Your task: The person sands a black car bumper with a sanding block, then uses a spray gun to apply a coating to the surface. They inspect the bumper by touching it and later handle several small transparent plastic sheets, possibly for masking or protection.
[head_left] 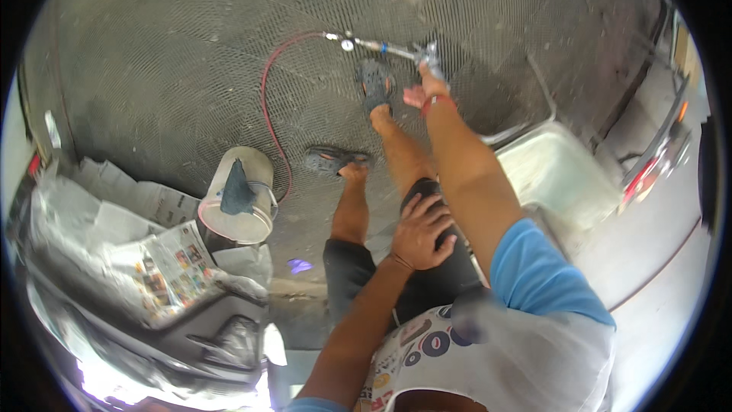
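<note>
My right arm reaches far forward past my right foot. At its end, my right hand (428, 92) is on a silver spray gun (428, 54). One digit lies along the gun's metal body, while the other fingers point to the left and look blurred. From the gun, a metal fitting with a round pressure gauge (348, 45) leads left into a thin red hose (264, 99). My left hand (423, 230) lies flat over my right knee, fingers spread, holding nothing.
The red hose curves round to a whitish bucket (217, 217) with a dark cloth (238, 189) over it. Newspaper (164, 271) covers dark car parts (183, 336) at the left. A pale plastic tub (560, 172) stands at the right. A purple scrap (300, 265) lies on the ridged floor (175, 61).
</note>
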